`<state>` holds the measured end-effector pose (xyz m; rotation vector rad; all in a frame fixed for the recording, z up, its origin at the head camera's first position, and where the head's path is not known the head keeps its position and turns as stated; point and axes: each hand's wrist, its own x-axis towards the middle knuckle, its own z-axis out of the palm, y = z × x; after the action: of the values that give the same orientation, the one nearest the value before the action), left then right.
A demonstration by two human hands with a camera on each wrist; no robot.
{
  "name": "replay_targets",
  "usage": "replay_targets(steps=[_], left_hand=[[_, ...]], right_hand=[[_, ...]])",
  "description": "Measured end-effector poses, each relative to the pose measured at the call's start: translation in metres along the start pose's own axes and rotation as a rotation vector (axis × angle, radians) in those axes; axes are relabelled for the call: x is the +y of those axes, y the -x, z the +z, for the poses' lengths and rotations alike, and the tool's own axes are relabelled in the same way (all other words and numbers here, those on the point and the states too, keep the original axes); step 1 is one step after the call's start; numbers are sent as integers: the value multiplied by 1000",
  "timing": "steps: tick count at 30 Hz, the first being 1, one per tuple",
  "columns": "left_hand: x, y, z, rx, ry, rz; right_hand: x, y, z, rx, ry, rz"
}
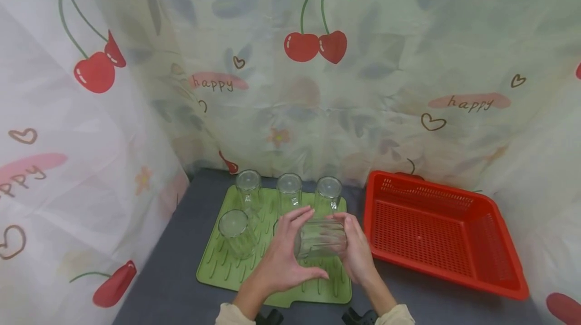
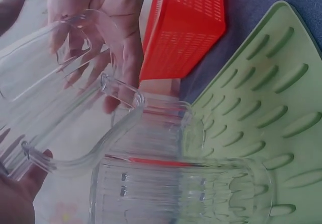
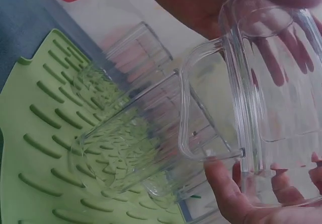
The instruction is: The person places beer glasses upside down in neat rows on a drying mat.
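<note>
Held sideways above the mat is a clear glass mug (image 1: pixel 321 239); its handle (image 3: pixel 188 108) shows in the right wrist view. My right hand (image 1: pixel 358 254) grips the mug's right end, thumb on one side and fingers on the other. At the other end, my left hand (image 1: pixel 286 259) touches the glass with extended fingers, its thumb (image 2: pixel 11 7) held apart from the mug. Beneath lies a green ridged drying mat (image 1: pixel 213 264). Several similar glass mugs stand on it, apparently upside down, including a front-left mug (image 1: pixel 237 234) and a back-right mug (image 1: pixel 329 191).
A red perforated plastic basket (image 1: pixel 454 284) stands to the right of the mat on the dark grey tabletop (image 1: pixel 168 274). Patterned curtain sheeting (image 1: pixel 281 98) encloses the table at the back and both sides.
</note>
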<state>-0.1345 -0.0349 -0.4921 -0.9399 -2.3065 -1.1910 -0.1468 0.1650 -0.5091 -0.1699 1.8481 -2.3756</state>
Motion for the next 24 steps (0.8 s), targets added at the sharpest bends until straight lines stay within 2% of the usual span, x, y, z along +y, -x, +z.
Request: replay_targets(steps=[9,15,19,24], left_hand=[[4,-1,-1,-22,-85,-20],[8,-11,2,34,-74,56],[10,-18,4,85,-43,100],[10,-22,4,97,-11,108]], right_hand=[[1,1,-6,-64,40,49],[-1,0,-14,-102,76,9],[-5,-2,-17,-98,93,-21],[-6,-1,-20,-21,166,36]])
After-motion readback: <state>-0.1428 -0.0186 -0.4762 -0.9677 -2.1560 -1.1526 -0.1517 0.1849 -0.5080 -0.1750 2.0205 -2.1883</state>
